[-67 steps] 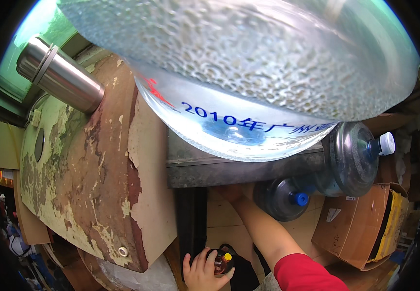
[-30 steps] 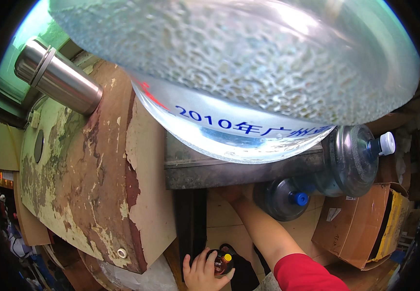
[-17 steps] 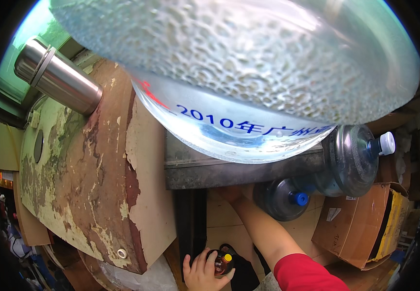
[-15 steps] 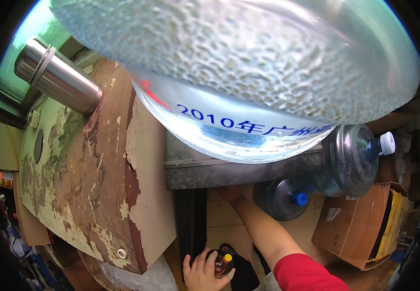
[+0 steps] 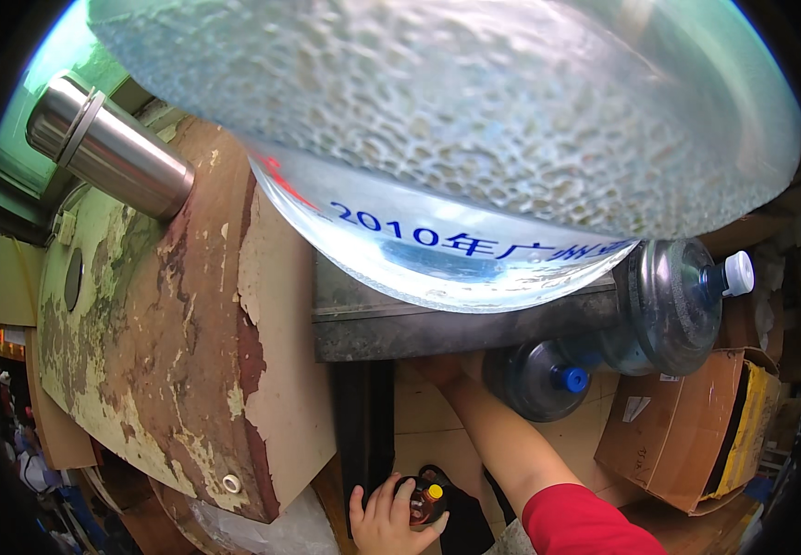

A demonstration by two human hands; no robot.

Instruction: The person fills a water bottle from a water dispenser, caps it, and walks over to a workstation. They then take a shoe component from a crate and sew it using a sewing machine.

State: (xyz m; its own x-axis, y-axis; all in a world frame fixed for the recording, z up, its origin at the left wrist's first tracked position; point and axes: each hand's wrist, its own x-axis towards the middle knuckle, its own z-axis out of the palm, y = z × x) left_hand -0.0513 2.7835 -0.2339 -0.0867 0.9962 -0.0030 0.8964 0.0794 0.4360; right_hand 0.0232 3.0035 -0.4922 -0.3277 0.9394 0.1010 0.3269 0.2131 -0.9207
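Observation:
At the bottom, my left hand (image 5: 389, 518) is curled round a small dark bottle with a yellow cap (image 5: 434, 492); reddish-brown liquid shows through its side. My right forearm, in a red sleeve, stretches up from the lower right. My right hand (image 5: 436, 368) is at the underside of a dark tabletop (image 5: 456, 337), just below its front edge, and its fingers are hidden there. A large clear water jug (image 5: 437, 264) with blue and red print fills the top of the view, its curved lower part in front of the tabletop.
On the left, a cabinet (image 5: 160, 342) with peeling paint bears a steel thermos (image 5: 123, 148). A blue-capped jug (image 5: 539, 384) and a white-capped jug (image 5: 673, 301) are right of the tabletop. An open cardboard box (image 5: 669, 425) stands beyond my right forearm.
The large clear jug appears shifted very slightly to the left. Both hands and the small bottle stay where they were.

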